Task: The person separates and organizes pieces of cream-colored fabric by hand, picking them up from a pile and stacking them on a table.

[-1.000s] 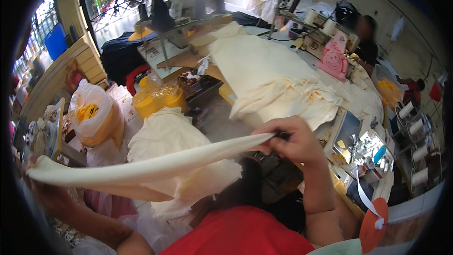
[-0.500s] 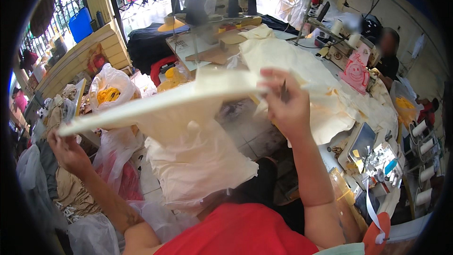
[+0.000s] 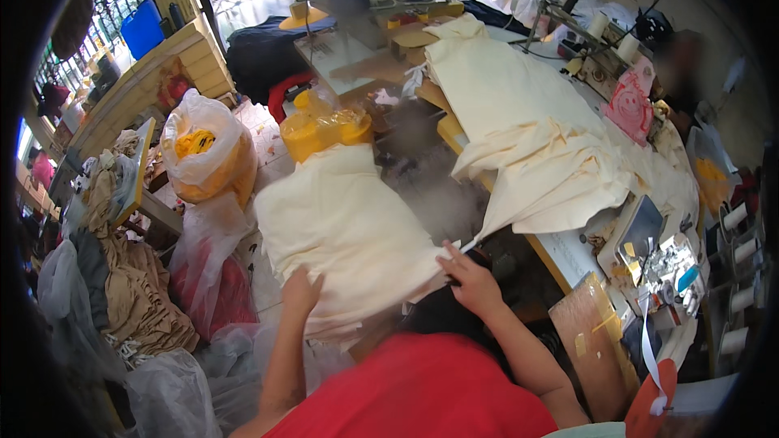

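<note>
Both hands press a stack of cream fabric pieces (image 3: 345, 235) lying flat ahead of the worker: left hand (image 3: 300, 292) palm-down on its near edge, right hand (image 3: 471, 280) pinching the right corner. Smoothing outward from both grips should keep edges aligned.

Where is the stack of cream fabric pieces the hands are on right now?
In the head view, the stack of cream fabric pieces sits centre-left, just ahead of the person, under the left hand and right hand, below the yellow plastic bag.
</note>
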Action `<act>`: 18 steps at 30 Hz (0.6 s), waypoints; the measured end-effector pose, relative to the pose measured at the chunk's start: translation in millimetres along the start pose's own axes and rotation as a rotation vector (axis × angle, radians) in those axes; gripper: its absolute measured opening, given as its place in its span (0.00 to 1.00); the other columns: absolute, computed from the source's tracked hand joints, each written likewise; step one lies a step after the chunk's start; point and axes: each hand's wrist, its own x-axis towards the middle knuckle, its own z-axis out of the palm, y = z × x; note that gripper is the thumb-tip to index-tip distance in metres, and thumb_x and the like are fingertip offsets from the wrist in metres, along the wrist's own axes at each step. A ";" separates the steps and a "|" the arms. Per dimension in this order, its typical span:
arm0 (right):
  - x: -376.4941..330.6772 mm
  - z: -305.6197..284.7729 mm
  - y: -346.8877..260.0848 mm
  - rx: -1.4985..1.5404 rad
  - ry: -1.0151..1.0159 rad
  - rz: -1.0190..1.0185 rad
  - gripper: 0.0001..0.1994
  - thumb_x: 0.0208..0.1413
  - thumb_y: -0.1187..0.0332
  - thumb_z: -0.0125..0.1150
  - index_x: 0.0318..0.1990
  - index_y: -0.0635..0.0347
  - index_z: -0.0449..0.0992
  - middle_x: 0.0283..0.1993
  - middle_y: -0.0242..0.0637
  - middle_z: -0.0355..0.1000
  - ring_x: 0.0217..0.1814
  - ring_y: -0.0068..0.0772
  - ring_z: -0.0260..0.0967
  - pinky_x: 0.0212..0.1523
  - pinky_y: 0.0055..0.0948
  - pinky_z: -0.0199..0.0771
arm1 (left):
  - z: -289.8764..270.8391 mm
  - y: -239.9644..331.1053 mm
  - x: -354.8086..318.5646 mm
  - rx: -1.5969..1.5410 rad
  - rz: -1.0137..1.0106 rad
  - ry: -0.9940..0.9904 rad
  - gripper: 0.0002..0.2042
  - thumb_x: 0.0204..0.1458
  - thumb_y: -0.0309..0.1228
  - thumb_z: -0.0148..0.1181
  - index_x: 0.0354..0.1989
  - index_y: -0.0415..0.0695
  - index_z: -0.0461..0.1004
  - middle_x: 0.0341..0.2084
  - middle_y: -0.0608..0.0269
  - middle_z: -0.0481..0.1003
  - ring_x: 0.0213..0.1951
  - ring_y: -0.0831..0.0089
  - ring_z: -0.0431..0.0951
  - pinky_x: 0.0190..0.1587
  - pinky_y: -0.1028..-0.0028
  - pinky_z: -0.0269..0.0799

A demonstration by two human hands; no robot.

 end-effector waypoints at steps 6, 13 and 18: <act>-2.5 -34.4 -3.7 0.044 0.008 0.541 0.16 0.57 0.60 0.66 0.42 0.67 0.76 0.33 0.54 0.76 0.35 0.56 0.75 0.36 0.42 0.74 | 12.2 202.0 63.9 -0.623 0.533 -0.289 0.21 0.60 0.40 0.60 0.54 0.38 0.73 0.50 0.46 0.77 0.54 0.52 0.77 0.54 0.62 0.73; -33.0 -26.3 11.5 0.146 0.126 0.582 0.14 0.60 0.65 0.61 0.44 0.69 0.74 0.39 0.58 0.75 0.40 0.63 0.74 0.40 0.45 0.74 | 61.2 270.1 94.5 -0.933 0.627 -0.946 0.12 0.57 0.28 0.65 0.46 0.37 0.75 0.40 0.62 0.80 0.42 0.75 0.79 0.44 0.75 0.75; -29.4 -18.2 11.1 -0.118 0.206 0.363 0.09 0.59 0.67 0.62 0.38 0.64 0.72 0.34 0.49 0.71 0.36 0.55 0.72 0.35 0.46 0.72 | 40.5 278.5 86.0 -1.191 0.567 -1.076 0.15 0.53 0.22 0.68 0.50 0.41 0.80 0.30 0.70 0.77 0.31 0.87 0.74 0.34 0.82 0.70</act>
